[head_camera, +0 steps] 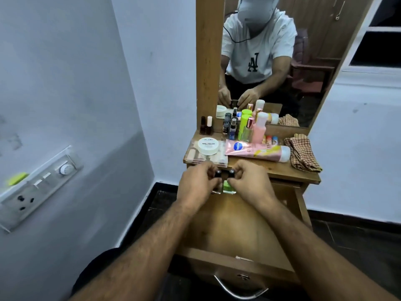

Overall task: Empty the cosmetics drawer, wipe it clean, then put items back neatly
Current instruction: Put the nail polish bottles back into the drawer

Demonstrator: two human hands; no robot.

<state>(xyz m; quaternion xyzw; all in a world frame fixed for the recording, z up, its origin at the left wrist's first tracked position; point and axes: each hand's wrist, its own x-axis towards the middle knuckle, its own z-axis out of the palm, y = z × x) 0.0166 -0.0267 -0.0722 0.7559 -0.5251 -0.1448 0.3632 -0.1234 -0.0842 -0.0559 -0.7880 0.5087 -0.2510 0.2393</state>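
The wooden drawer [227, 255] is pulled out towards me, and its bare floor shows between my forearms. At its far end my left hand [198, 183] pinches a small clear bottle with a black cap [217, 173]. Close beside it my right hand [249, 183] pinches a green nail polish bottle [228, 186] by its black cap. Both bottles stand upright and side by side, just under the tabletop's front edge. On the dressing table top [280, 169] lie a pink lotion tube [258, 151], a white nail polish remover tub [208, 145] and several upright bottles [245, 127].
A checked brown cloth [301, 154] lies on the right of the tabletop. A mirror [282, 61] stands behind the bottles and reflects a person. Two dark nail polish bottles [206, 126] stand at the back left. A switch panel [39, 183] is on the left wall. The drawer's metal handle [238, 290] is nearest me.
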